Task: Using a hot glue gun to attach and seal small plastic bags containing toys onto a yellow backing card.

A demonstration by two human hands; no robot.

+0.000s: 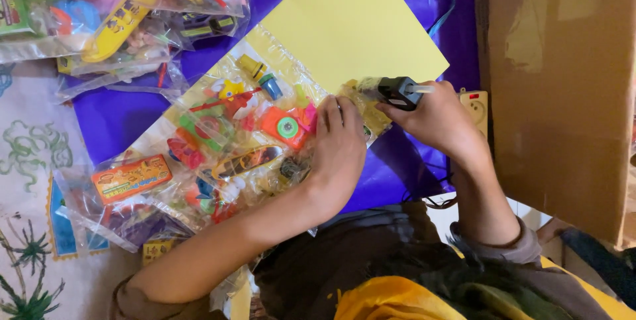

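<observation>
From the head camera, your left hand [338, 144] lies flat, fingers spread, pressing down on a clear bag of small toys [245, 134]. The bag rests on a yellow sheet [351, 22], which lies on a purple cloth [119, 118]. Your right hand [434, 118] is clenched around a black glue gun [397, 91], its tip touching the bag's edge just beside your left fingers. More toy bags [132, 8] lie at the upper left, and a cardboard box [563, 81] stands to the right.
</observation>
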